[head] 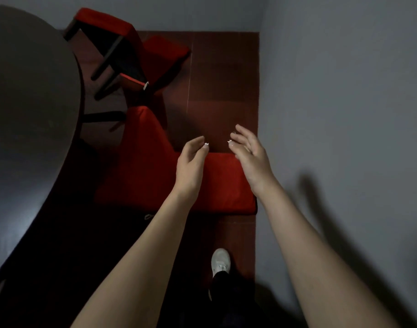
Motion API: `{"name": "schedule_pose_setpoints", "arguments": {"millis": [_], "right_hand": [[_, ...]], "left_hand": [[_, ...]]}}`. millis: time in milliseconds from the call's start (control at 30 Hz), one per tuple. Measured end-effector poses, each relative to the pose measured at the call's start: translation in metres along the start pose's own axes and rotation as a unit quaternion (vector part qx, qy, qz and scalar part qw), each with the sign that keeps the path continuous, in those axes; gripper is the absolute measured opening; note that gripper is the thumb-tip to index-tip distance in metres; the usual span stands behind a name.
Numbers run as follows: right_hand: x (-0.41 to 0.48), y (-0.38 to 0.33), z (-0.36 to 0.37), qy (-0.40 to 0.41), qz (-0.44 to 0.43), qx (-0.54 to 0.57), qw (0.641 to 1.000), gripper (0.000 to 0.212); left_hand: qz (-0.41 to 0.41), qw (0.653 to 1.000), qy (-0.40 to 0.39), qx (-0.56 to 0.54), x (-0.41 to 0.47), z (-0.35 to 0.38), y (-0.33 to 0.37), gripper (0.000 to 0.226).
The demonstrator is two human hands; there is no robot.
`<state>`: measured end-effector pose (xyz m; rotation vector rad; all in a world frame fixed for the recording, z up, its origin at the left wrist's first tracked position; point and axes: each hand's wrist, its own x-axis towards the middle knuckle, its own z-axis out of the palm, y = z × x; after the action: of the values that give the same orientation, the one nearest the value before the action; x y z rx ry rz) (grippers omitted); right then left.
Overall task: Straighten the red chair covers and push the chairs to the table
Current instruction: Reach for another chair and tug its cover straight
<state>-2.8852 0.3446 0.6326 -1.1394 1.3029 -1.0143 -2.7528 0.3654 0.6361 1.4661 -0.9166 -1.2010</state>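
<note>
A chair in a red cover (141,171) stands just below me, its seat toward the round grey table (29,95) on the left. The cover's back edge runs under my hands. My left hand (190,164) hovers above that back edge, fingers loosely curled, holding nothing. My right hand (250,155) is beside it, fingers spread, also empty. A second red-covered chair (122,31) stands farther off at the top, turned at an angle, its dark legs showing beside the table's rim.
A grey wall (344,91) rises close on the right and across the top. Dark red floor tiles (221,79) fill the strip between chairs and wall. My white shoe (220,261) is on the floor behind the near chair.
</note>
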Motion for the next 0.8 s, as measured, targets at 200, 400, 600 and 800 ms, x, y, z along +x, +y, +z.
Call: {"name": "schedule_pose_setpoints", "arguments": {"millis": [200,400,600,800], "right_hand": [[0.041,0.048,-0.008,0.001,0.058,0.012,0.998,0.034],[0.081,0.119,-0.006,0.001,0.116,0.001,0.993,0.031],[0.114,0.224,0.008,0.006,0.193,-0.032,0.981,0.039],[0.137,0.358,0.028,0.016,0.272,-0.054,0.961,0.04]], "left_hand": [[-0.04,0.999,-0.002,0.01,0.038,0.015,-0.034,0.026],[-0.093,0.996,-0.005,0.011,0.083,0.021,-0.098,0.019],[-0.187,0.982,0.003,-0.016,0.126,0.024,-0.196,0.016],[-0.295,0.955,-0.01,-0.014,0.156,0.028,-0.319,0.019]]}}
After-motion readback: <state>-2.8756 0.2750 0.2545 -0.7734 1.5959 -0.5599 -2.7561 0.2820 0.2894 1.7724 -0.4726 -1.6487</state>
